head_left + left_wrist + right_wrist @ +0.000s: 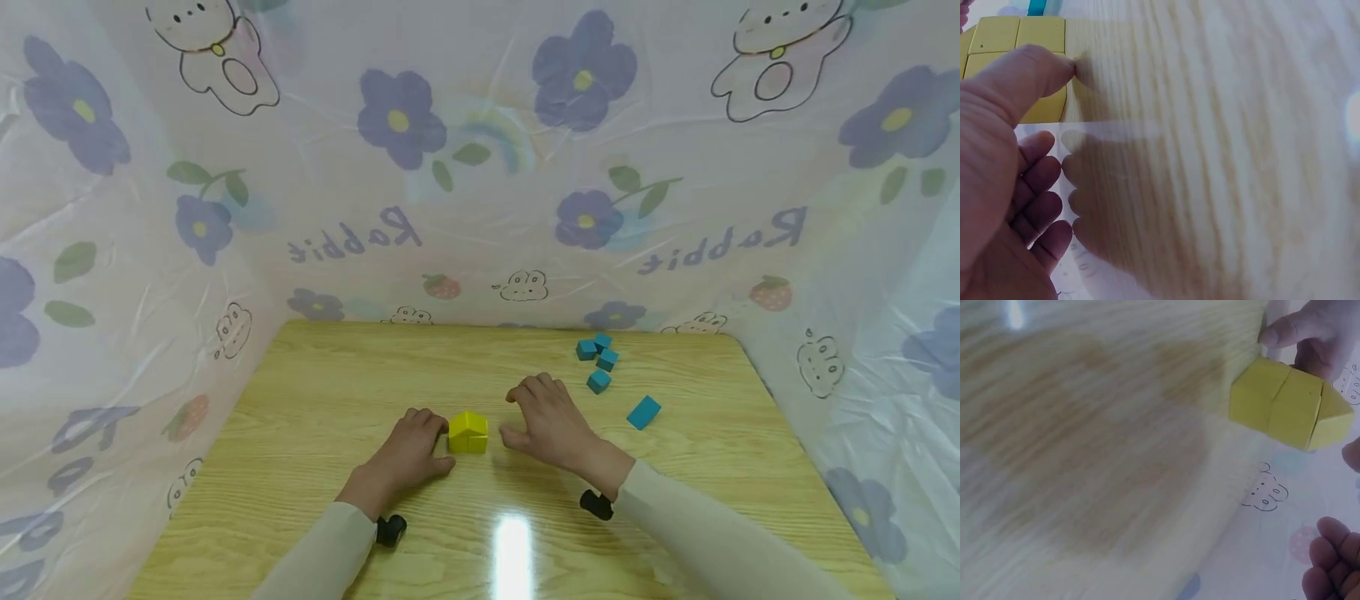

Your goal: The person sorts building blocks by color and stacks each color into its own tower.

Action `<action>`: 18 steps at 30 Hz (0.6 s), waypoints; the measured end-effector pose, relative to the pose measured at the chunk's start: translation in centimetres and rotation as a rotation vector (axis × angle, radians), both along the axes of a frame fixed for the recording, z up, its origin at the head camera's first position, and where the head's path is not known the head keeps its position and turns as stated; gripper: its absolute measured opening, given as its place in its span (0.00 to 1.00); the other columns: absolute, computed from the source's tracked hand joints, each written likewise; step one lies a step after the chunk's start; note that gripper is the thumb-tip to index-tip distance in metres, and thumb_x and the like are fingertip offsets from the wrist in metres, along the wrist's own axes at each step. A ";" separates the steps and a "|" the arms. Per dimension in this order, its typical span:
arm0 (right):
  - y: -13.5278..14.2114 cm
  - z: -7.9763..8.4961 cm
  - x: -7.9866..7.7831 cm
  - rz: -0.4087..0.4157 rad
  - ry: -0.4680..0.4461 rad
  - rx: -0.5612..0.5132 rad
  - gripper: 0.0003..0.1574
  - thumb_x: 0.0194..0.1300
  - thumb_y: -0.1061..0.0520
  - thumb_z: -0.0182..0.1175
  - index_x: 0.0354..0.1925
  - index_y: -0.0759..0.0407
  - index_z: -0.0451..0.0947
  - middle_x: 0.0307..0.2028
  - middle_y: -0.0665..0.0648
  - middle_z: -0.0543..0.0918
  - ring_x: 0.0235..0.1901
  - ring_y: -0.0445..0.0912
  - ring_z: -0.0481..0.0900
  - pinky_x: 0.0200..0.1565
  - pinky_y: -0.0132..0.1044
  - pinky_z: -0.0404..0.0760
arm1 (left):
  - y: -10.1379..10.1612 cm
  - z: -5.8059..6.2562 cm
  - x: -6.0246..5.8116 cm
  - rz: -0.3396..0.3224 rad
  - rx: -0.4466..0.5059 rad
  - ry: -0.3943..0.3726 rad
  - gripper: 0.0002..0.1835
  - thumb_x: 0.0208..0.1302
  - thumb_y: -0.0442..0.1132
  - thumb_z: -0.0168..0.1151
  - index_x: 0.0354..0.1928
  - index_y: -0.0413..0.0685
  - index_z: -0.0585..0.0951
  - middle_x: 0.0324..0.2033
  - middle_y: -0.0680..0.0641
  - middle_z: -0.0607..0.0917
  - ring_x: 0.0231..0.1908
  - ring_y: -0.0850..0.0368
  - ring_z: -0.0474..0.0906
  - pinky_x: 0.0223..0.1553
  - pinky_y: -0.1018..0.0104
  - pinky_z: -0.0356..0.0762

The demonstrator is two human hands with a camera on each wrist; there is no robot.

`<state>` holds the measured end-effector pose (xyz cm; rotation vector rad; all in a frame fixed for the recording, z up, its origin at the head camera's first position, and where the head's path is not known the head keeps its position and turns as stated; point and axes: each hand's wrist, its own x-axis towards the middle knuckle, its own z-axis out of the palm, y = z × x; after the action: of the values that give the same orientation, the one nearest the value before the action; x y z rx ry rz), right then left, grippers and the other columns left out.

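Note:
Several yellow wooden blocks (468, 433) stand together as a small house-like stack, with slanted pieces on top. In the right wrist view, seams between the stacked yellow blocks (1294, 409) are plain. Close at the stack's left side is my left hand (408, 450), its thumb and fingers apart and loosely bent. The left thumb (1029, 75) overlaps the blocks in the left wrist view; whether it touches them I cannot tell. To the right of the stack, my right hand (551, 427) hovers apart from it, thumb and fingers spread, holding nothing.
Several small blue cubes (598, 381) lie at the back right of the wooden table (360, 367). A blue rectangular block (644, 412) lies nearer, right of my right hand. Patterned cloth (480, 208) hangs behind and along both sides.

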<state>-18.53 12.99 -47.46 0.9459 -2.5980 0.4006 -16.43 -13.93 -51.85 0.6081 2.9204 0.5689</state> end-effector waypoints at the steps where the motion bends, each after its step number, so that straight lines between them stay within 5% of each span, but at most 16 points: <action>1: -0.1 -0.1 0.1 0.000 0.003 0.002 0.25 0.56 0.41 0.65 0.44 0.57 0.78 0.40 0.52 0.78 0.40 0.49 0.70 0.41 0.42 0.68 | 0.0 0.0 0.0 0.003 0.002 -0.002 0.26 0.59 0.55 0.64 0.54 0.49 0.76 0.51 0.51 0.77 0.53 0.53 0.68 0.59 0.53 0.67; 18: -3.2 -1.3 0.4 0.064 -0.042 0.108 0.24 0.60 0.42 0.62 0.47 0.56 0.79 0.44 0.52 0.78 0.42 0.48 0.70 0.42 0.40 0.69 | -0.1 -0.5 -0.5 -0.019 0.023 -0.002 0.20 0.62 0.54 0.63 0.51 0.53 0.77 0.49 0.56 0.77 0.51 0.57 0.67 0.58 0.55 0.68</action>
<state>-18.14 9.79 -48.71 1.0693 -2.6556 0.3022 -16.93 -14.01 -52.32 0.6370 2.9072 0.6020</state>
